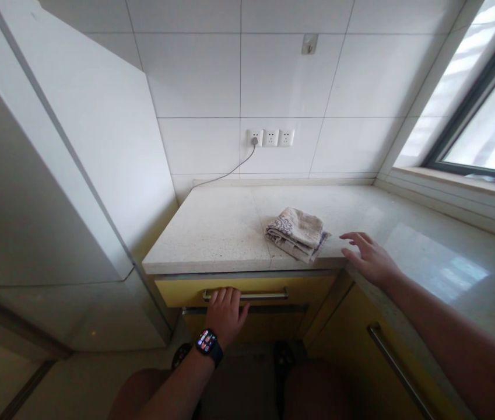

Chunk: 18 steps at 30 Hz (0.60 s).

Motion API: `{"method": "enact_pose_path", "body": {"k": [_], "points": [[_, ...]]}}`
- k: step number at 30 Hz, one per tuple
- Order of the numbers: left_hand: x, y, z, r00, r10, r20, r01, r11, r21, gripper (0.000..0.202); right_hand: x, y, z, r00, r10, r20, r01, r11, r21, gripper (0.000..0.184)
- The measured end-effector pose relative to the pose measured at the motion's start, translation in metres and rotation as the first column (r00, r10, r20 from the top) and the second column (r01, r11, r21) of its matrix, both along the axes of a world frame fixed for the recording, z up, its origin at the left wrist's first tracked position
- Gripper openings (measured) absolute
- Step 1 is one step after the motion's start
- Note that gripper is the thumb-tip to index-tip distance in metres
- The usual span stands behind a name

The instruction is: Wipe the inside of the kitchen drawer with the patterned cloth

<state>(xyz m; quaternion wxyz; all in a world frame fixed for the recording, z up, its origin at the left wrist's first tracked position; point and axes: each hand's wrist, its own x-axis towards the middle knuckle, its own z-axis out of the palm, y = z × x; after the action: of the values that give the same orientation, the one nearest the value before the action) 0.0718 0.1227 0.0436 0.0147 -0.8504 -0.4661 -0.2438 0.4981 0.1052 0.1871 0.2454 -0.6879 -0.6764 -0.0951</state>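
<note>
My left hand [225,315], with a smartwatch [206,342] at its wrist, has its fingers hooked over the metal drawer handle [267,294]. That handle is on a yellow drawer [175,291] under the counter's edge. On the pale stone counter [212,233] lies a folded beige towel [297,228] with a darker pattern along its side. Just right of the towel, my right hand [369,259] is held with its fingers apart and nothing in them. A small gap separates its fingertips from the cloth.
A white refrigerator [111,140] stands to the left. Wall sockets [271,138] sit above the counter, with a grey cord [225,173] plugged in. A second metal handle [398,370] is on the right cabinet. A window [487,116] is at the right.
</note>
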Motion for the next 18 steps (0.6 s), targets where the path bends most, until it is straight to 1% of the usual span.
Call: {"method": "enact_pose_path", "body": {"k": [4,8,11,13,15,18], "points": [[-0.015,-0.043,-0.003,0.999,-0.037,0.012,0.037,0.999,-0.031,0.027,-0.006,-0.003,0.004,1.0,0.007,-0.023,-0.007,1.0,0.023,0.043],[-0.029,-0.083,-0.003,0.994,-0.08,0.076,0.086,0.994,-0.074,0.022,-0.017,0.0,0.016,0.997,0.023,-0.072,-0.016,0.996,0.091,0.044],[-0.037,-0.107,-0.002,0.989,-0.084,0.121,0.098,0.989,-0.112,0.017,-0.03,0.008,0.024,0.995,0.063,-0.081,-0.053,0.991,0.127,0.044],[-0.043,-0.12,-0.003,0.988,-0.095,0.122,0.108,0.989,-0.102,0.016,-0.042,0.015,0.027,0.993,0.086,-0.081,-0.076,0.989,0.127,0.044],[-0.048,-0.13,-0.006,0.986,-0.126,0.11,0.135,0.988,-0.079,0.014,-0.056,0.023,0.028,0.994,0.098,-0.054,-0.093,0.991,0.095,0.045],[-0.057,-0.142,-0.016,0.98,-0.175,0.093,0.181,0.982,-0.057,0.017,-0.08,0.036,0.029,0.996,0.083,0.035,-0.081,0.996,-0.035,0.054]]}}
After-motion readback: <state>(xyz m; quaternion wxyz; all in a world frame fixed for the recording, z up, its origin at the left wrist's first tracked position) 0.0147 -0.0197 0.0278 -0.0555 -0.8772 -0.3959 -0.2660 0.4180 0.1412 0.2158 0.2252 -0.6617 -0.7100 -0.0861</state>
